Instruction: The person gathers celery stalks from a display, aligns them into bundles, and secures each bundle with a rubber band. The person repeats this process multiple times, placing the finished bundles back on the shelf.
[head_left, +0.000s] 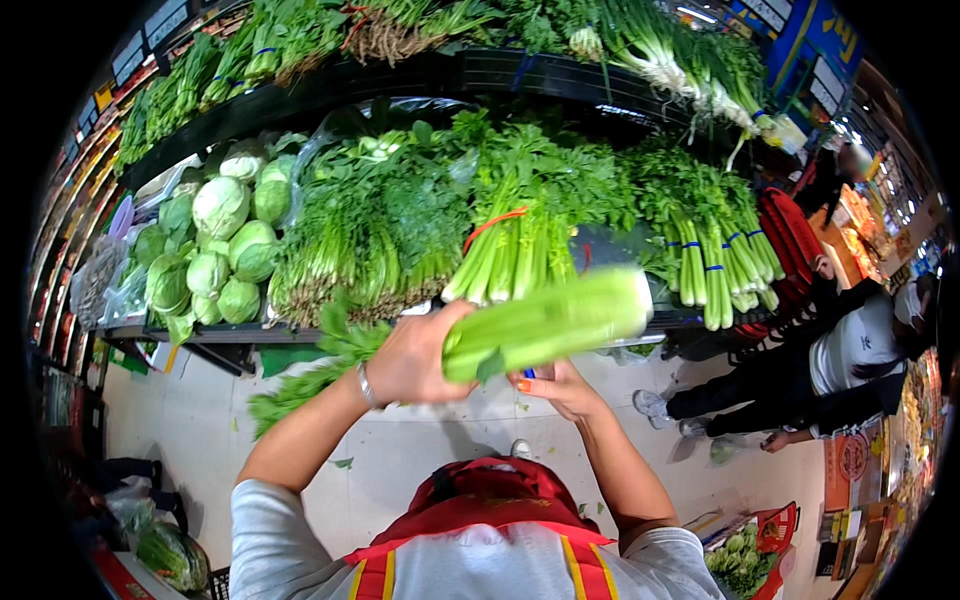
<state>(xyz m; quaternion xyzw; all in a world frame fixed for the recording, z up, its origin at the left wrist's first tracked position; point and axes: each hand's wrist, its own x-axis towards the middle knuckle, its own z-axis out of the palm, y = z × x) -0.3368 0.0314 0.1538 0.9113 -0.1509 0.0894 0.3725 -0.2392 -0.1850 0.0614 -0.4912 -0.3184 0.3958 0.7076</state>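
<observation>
My left hand (420, 356) grips a bunch of celery (544, 322) around its stalks. The bunch is held nearly level, its pale cut base to the right and its leaves hanging left past my wrist. Motion blurs the base end. Below the stalks, my right hand (562, 391) has thumb and fingers closed on a small blue item (529, 373), mostly hidden; its exact kind is unclear. Behind the held bunch, loose celery (517, 262) with a red tie lies on the shelf. Further right are celery bunches (705, 262) bound with blue bands.
Cabbages (221, 206) and rooted leafy greens (367, 262) fill the shelf's left part. Spring onions (675, 75) lie on the upper tier (465, 71). A person (847, 352) stands to the right. Leaf scraps dot the floor (405, 450), and a crate of greens (739, 555) sits lower right.
</observation>
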